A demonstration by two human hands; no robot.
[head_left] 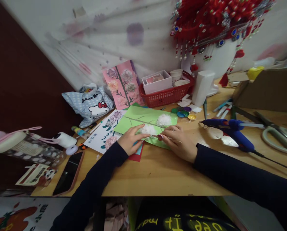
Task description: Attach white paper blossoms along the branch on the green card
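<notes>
A light green card point(133, 117) lies on the desk, with thin dark branch lines on it. Two fluffy white flowers rest on the card: an upper flower point(164, 120) and a lower flower point(148, 130). My left hand point(131, 139) has its fingers stretched out around the lower flower, touching its edge and the card. From the right, my right hand point(179, 141) pinches a thin stick point(175, 140), its tip near that flower's lower right edge. The stick's exact kind is too small to make out.
Under the green card lies a white flower picture point(104, 131). A pink flower picture point(121, 81) leans behind, beside a red basket point(162, 96). Small paint pots point(183, 114), a blue glue gun point(232, 126) and scissors point(280, 134) lie right. A phone point(68, 173) is front left.
</notes>
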